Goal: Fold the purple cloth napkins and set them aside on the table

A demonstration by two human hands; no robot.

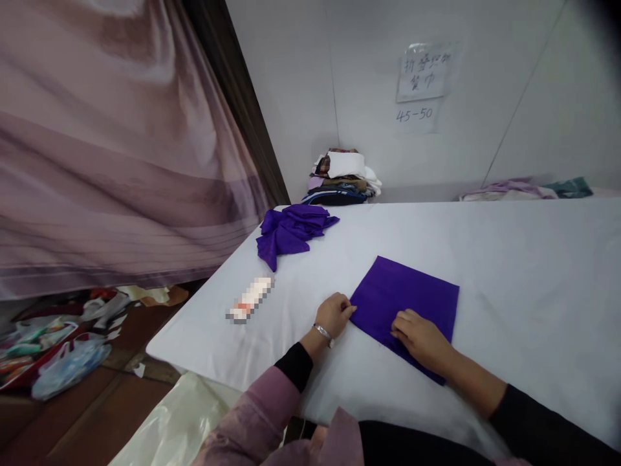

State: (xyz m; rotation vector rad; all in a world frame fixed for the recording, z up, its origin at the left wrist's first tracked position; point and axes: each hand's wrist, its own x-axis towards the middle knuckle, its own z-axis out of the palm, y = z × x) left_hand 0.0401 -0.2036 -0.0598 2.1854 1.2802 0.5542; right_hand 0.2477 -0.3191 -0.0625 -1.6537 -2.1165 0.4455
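Observation:
A purple cloth (412, 285), folded into a flat four-sided shape, lies on the white table in front of me. My left hand (336, 313), with a bracelet at the wrist, pinches the cloth's left corner between thumb and fingers. My right hand (420, 335) rests over the near edge of the same cloth, its fingers curled together at that edge. What lies under the right fingertips is partly hidden. Farther back on the left, a second purple cloth (294, 230) lies crumpled, apart from both hands.
A blurred-out oblong item (251, 299) lies left of my hands on the white table (533, 310). Folded clothes (342, 178) are stacked against the wall behind. Handwritten paper signs (422, 77) hang there. A pink curtain (121, 142) and plastic bags (72, 366) are on the left.

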